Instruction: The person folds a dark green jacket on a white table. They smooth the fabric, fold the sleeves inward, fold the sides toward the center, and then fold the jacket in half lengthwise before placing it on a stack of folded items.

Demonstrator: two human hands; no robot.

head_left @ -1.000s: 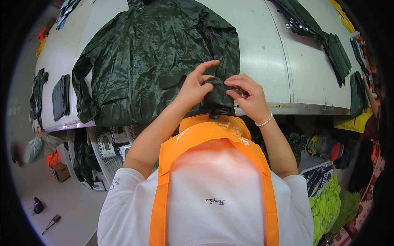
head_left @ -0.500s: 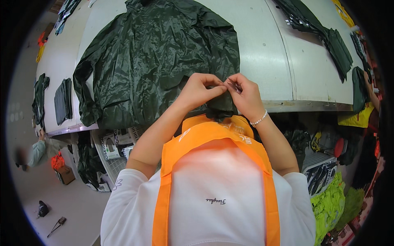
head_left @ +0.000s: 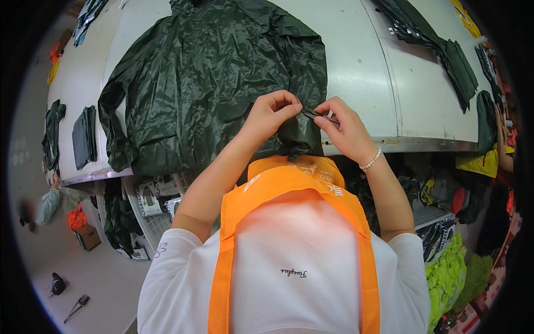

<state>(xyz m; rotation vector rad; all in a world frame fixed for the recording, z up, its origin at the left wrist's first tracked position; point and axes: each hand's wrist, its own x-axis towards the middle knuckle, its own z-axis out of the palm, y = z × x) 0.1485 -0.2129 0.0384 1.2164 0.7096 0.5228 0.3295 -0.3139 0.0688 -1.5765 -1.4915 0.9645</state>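
Observation:
A dark green, shiny jacket lies spread on the pale table, its lower edge toward me. Over its lower right part, my left hand has thumb and forefinger pinched together; whatever is between them is too small to make out. Just to the right, my right hand is closed on slim metal thread snips. Their tip points left and sits close to my left fingertips. A beaded bracelet circles my right wrist.
Folded dark garments lie on the table's right side, and a dark folded stack lies at the left. White baskets with packaged goods stand below the table edge. Bright yellow-green clothing is piled at lower right. Other people's arms show at both sides.
My hands have drawn a little apart, the right one moving right and the left slightly up. The thread snips now show plainly between them.

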